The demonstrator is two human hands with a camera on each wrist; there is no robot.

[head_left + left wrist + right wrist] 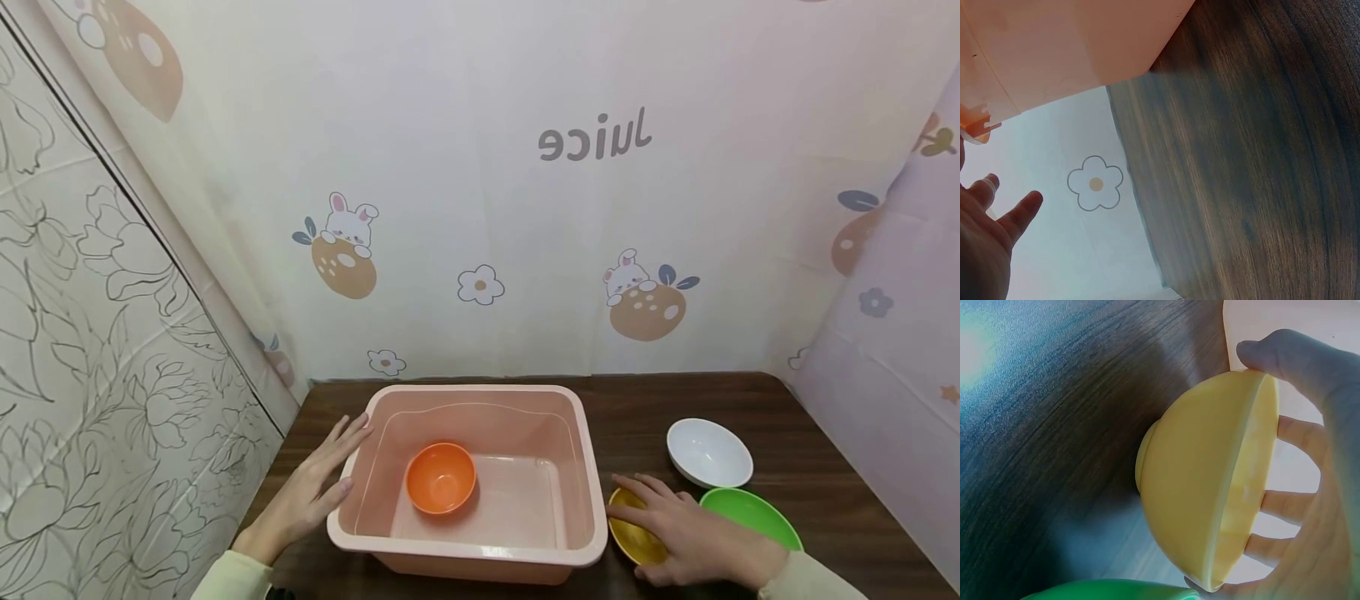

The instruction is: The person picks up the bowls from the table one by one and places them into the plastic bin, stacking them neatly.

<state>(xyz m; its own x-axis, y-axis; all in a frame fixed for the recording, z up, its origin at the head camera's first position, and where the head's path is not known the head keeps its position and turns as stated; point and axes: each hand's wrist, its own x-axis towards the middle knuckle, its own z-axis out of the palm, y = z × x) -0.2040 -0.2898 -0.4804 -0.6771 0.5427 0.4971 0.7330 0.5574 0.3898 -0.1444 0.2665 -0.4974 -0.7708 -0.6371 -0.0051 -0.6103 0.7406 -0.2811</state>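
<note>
My left hand (307,492) rests at the left rim of a pink plastic basin (487,554), its fingers spread. An orange bowl (441,478) sits inside the basin, left of its middle. To the right of the basin my right hand (678,533) reaches over a yellow bowl (633,543) and grips its rim. In the right wrist view the thumb lies on one side of the yellow bowl (1191,475), and the other fingers spread across its mouth to the far rim. A green bowl (753,517) is partly hidden behind the right hand and forearm.
Behind the green bowl stands a white bowl (708,452). All of this is on a dark wooden table (630,400). A printed curtain (480,208) hangs along the back edge, with more patterned cloth at the left and right.
</note>
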